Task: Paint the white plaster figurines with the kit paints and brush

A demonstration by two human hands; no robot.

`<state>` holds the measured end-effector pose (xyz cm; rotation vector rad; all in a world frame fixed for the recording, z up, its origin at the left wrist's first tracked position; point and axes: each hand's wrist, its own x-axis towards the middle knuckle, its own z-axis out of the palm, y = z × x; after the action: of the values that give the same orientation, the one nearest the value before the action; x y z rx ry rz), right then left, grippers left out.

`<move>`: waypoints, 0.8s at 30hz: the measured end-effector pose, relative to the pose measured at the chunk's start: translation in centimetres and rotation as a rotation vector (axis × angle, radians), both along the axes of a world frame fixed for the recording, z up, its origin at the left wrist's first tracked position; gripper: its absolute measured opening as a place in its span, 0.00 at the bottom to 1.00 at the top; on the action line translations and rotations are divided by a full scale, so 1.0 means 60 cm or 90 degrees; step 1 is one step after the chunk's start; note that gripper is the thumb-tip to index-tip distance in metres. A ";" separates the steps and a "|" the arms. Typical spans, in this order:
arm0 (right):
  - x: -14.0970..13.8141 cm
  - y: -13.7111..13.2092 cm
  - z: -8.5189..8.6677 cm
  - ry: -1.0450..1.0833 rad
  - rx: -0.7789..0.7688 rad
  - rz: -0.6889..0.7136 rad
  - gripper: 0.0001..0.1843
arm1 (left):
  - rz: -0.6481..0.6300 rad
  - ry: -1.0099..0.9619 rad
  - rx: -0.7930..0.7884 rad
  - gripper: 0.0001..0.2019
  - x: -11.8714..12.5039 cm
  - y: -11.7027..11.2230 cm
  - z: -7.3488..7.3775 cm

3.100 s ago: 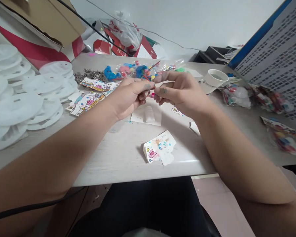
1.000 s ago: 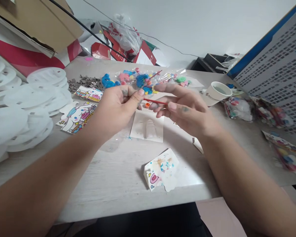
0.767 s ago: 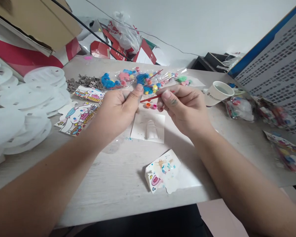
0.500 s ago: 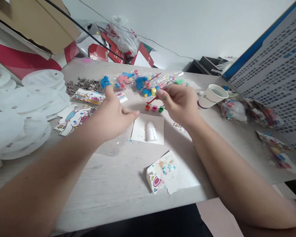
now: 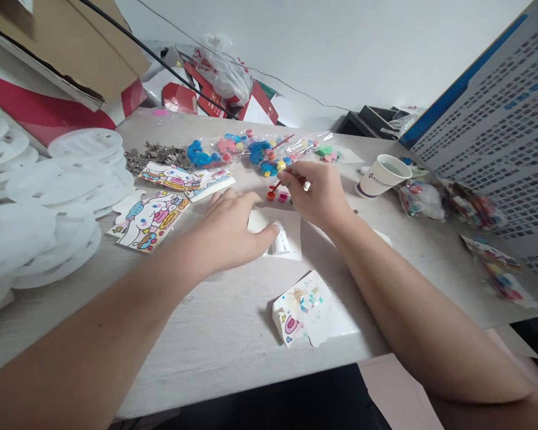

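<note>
My left hand (image 5: pixel 233 230) lies on a white card (image 5: pixel 293 230) that carries a small white figure (image 5: pixel 281 242), fingers bent over its left edge. My right hand (image 5: pixel 314 194) pinches a thin red paintbrush (image 5: pixel 278 184), whose tip points down at a strip of small paint pots (image 5: pixel 278 196) just behind the card. Nearer the table's front edge lies a folded paper (image 5: pixel 302 307) smeared with paint spots.
Stacks of white discs (image 5: pixel 49 191) fill the left. Cartoon cut-outs (image 5: pixel 155 212) lie left of my hand. Clear bags of coloured bits (image 5: pixel 260 152) and metal clips (image 5: pixel 155 156) sit at the back. A paper cup (image 5: pixel 381 176) with greenish water stands right, with more bags (image 5: pixel 497 269).
My left hand let go of the brush and dropped onto the white card. My right hand kept the brush and lowered its tip to the paint pots.
</note>
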<state>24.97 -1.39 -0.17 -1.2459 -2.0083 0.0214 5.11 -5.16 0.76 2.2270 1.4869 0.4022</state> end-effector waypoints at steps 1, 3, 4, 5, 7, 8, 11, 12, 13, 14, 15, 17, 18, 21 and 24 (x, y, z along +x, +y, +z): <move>0.000 -0.001 0.000 0.004 0.003 -0.003 0.16 | -0.003 0.012 -0.006 0.27 0.003 -0.004 0.002; -0.001 -0.003 0.001 0.015 0.013 -0.005 0.16 | -0.003 0.024 -0.012 0.28 0.007 -0.009 0.004; -0.001 -0.004 0.002 0.019 0.021 -0.005 0.17 | -0.003 0.026 -0.014 0.28 0.008 -0.009 0.005; -0.002 -0.005 0.002 0.022 0.028 -0.003 0.17 | -0.002 0.026 -0.016 0.28 0.010 -0.008 0.005; -0.002 -0.007 0.003 0.021 0.037 0.001 0.18 | 0.011 0.025 -0.018 0.31 0.014 -0.002 0.003; -0.002 -0.008 0.003 0.018 0.040 0.005 0.18 | 0.018 0.024 -0.016 0.32 0.016 0.003 0.002; -0.001 -0.008 0.003 0.005 0.045 0.019 0.17 | 0.026 0.030 -0.002 0.35 0.027 0.020 -0.006; 0.000 -0.008 0.003 -0.001 0.047 0.022 0.16 | 0.021 0.035 0.002 0.35 0.031 0.025 -0.009; 0.001 -0.008 0.002 -0.009 0.049 0.023 0.16 | 0.014 0.039 0.005 0.35 0.035 0.029 -0.012; 0.003 -0.008 0.002 -0.017 0.051 0.025 0.15 | 0.009 0.040 0.009 0.35 0.038 0.033 -0.014; 0.005 -0.008 0.001 -0.024 0.054 0.029 0.14 | 0.006 0.040 0.011 0.35 0.041 0.035 -0.016; 0.008 -0.009 -0.001 -0.035 0.058 0.042 0.13 | 0.004 0.037 0.013 0.36 0.044 0.038 -0.017; 0.009 -0.009 -0.002 -0.040 0.059 0.047 0.13 | 0.006 0.036 0.011 0.36 0.045 0.038 -0.017; 0.009 -0.009 -0.004 -0.050 0.055 0.056 0.14 | 0.008 0.038 0.001 0.36 0.044 0.036 -0.015; 0.006 -0.010 -0.005 -0.045 0.053 0.065 0.15 | 0.007 0.036 -0.004 0.35 0.044 0.034 -0.013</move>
<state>25.33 -1.98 -0.45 -1.1045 -2.1103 -0.0558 7.73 -3.12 -0.02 2.2433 1.5273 0.3410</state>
